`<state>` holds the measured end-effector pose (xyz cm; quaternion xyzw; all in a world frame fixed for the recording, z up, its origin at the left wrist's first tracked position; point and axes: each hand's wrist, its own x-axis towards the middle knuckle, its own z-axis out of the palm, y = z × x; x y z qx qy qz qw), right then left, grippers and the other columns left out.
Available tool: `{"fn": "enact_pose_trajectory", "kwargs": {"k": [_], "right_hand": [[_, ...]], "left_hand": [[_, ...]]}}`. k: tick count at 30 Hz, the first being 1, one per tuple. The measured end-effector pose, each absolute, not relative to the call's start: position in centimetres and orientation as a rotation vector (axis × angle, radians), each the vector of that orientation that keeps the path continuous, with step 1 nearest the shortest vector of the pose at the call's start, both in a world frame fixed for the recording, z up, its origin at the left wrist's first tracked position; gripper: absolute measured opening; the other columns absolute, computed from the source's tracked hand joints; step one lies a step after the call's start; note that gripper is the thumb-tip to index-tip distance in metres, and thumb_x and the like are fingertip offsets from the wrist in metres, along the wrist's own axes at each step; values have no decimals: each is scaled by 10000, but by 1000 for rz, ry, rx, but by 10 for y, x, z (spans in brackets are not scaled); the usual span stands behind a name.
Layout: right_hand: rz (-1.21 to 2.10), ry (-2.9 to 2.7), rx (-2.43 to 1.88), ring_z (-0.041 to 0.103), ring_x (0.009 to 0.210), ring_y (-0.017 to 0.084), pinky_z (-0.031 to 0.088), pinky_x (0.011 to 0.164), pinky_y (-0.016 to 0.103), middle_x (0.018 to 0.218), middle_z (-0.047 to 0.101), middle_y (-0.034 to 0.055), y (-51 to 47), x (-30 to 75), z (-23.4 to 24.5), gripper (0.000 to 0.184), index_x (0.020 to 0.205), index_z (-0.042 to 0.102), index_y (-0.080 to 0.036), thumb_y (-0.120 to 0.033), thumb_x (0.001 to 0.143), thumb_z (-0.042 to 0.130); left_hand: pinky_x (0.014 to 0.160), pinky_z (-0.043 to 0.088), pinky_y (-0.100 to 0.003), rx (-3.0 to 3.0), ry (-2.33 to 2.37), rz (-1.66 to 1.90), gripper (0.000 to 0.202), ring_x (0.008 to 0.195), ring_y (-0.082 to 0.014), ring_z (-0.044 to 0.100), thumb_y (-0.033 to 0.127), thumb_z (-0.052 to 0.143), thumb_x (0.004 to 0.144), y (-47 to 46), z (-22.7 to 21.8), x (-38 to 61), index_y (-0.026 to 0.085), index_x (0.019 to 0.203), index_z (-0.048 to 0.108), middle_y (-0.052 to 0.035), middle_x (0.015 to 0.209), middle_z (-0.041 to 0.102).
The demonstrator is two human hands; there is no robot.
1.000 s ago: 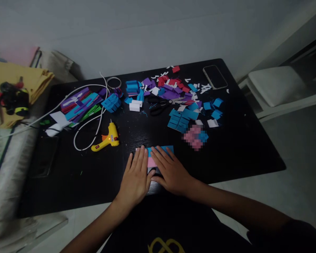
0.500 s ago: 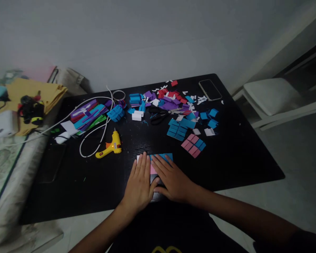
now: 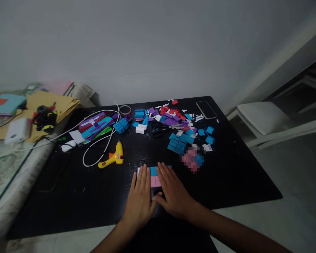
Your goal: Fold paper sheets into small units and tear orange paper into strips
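Under my hands lies a flat piece of blue, pink and white paper (image 3: pixel 155 181) on the black table (image 3: pixel 100 200). My left hand (image 3: pixel 140 196) rests on its left part with the fingers stretched out flat. Across its right part lies my right hand (image 3: pixel 172 191), fingers also extended and pressed down. The two thumbs meet or nearly meet below the paper's near edge. Much of the paper is hidden by the fingers. Beyond my right hand are a blue paper panel (image 3: pixel 177 143) and a pink and blue piece (image 3: pixel 191 160), which is pixelated.
A yellow glue gun (image 3: pixel 118 154) lies left of my hands, near a looped white cable (image 3: pixel 85 160). Farther back are black scissors (image 3: pixel 159 133), scattered coloured paper pieces (image 3: pixel 171 119), paper strips (image 3: pixel 98 126) and a phone (image 3: pixel 206 109). A white stool (image 3: pixel 264 116) stands at right.
The camera view has tilted up, so the table appears lower. My right hand's fingers have shifted slightly on the paper, showing more of its blue and pink middle. My left hand stays flat.
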<state>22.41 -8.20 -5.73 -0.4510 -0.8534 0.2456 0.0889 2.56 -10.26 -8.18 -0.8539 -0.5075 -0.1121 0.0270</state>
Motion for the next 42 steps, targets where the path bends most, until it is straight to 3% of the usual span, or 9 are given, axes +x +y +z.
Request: {"fn": "enact_pose_trajectory", "kwargs": {"k": [6,12,19,30,35,42], "right_hand": [[790,-2586,-1349,95,1643,388,224,1308,633,1740,111,270,-80,225,-50,939,1648,213,43,-548,1003,555],[830,-2580,-1373,54,1648,371,219,1309,634,1748,62,244,-81,224,-53,939,1666,164,12,-516,999,561],[879,-2637,-1391,45,1639,402,198,1307,647,1738,26,249,-79,225,-52,959,1666,159,12,-533,995,576],[840,-2619,-1393,52,1652,354,196,1324,602,1759,30,200,-81,224,-60,928,1683,132,-41,-491,1006,579],[811,-2600,-1376,65,1653,354,205,1323,599,1760,40,195,-81,225,-62,918,1684,137,-50,-495,1010,574],[675,-2573,-1349,98,1653,342,242,1319,581,1765,81,193,-85,225,-71,905,1686,151,-59,-496,1014,570]], "left_hand": [[1231,360,-562,-2649,-1569,-415,904,1585,-407,316,478,491,1015,-102,-86,28,23,1687,94,-266,1712,277],[1210,375,-552,-2618,-1540,-412,917,1573,-400,347,467,501,1001,-101,-88,26,15,1685,91,-263,1703,303],[1247,277,-557,-2572,-1515,-342,865,1603,-376,283,380,511,985,-107,-88,31,8,1676,148,-244,1701,322],[1268,261,-514,-2593,-1492,-299,851,1614,-319,270,359,479,982,-106,-93,32,66,1695,118,-177,1711,344],[1253,287,-530,-2626,-1498,-313,828,1614,-325,267,338,493,976,-105,-88,32,136,1703,153,-133,1726,329],[1251,278,-521,-2612,-1475,-286,782,1624,-331,239,364,515,986,-105,-84,32,119,1679,249,-145,1729,315]]}}
